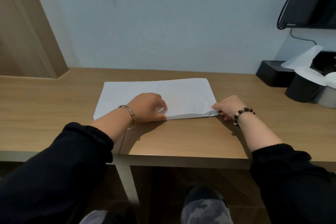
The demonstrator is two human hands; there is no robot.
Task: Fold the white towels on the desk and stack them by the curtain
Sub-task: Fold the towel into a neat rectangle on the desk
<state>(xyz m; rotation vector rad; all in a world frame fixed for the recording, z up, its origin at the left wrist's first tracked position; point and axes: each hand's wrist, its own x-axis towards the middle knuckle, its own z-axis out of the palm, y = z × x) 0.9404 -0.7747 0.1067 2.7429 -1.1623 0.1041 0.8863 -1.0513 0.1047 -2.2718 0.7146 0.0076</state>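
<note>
With the left hand (149, 107), pinches the layered near edge of the one white towel (163, 91) about midway along, fingers curled into the cloth. With the right hand (230, 106), pinches the towel's near right corner, thumb on top, other fingers tucked under against the desk (54, 107). Holds the two hands well apart along that edge.

Shows one towel only, folded into a flat rectangle (several layers stacked at the near edge), lying in the middle of the wooden desk.

Wears two black sleeves (81, 151), one metal bangle (130, 118) on the left wrist, one beaded bracelet (242, 116) on the right.

At the far right of the desk: one black box (271, 74), one black round tub (301, 89), one grey tub (327, 99) beside it, white paper (305, 60) draped over them. Above these, one dark screen (316, 0) with one cable (301, 38) hanging. At the far left, one tall beige strip (23, 32) (curtain or frame, hard to tell), well apart from the towel.
</note>
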